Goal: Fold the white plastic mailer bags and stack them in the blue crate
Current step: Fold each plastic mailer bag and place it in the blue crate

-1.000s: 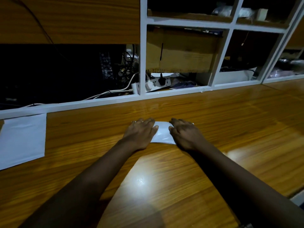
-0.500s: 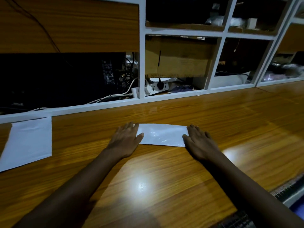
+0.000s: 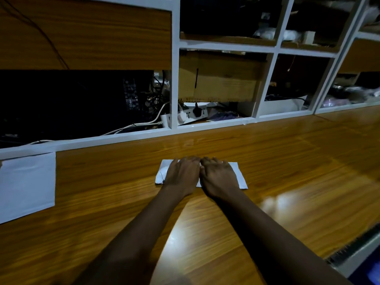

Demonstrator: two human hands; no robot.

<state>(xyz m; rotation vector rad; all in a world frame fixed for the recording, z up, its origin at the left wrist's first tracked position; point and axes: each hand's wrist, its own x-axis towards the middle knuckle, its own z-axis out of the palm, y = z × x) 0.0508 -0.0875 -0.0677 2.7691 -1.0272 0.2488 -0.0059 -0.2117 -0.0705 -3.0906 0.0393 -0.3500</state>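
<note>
Folded mailer point(image 3: 240, 175): centre of the frame, lying flat on the wooden counter point(image 3: 298, 161), already a narrow strip, its white ends showing either side of the hands
Left hand point(image 3: 182, 174): palm down, fingers straight, pressing the left half of the strip; it grips nothing
Right hand point(image 3: 219, 178): palm down beside the left, fingers straight and touching it, pressing the right half; it grips nothing
Second mailer point(image 3: 27, 185): far left edge of the frame, flat and unfolded, well apart from the hands
Blue patch point(image 3: 374, 273): lower right corner, possibly the crate; too little shows to tell
Step in hand: judged to be flattening the crease of a fold
Done: one bag folded at least once
Left: perhaps another fold, carrying this bag to the crate, then the whole job for the left-edge bag; what the crate holds cannot be seen
</note>
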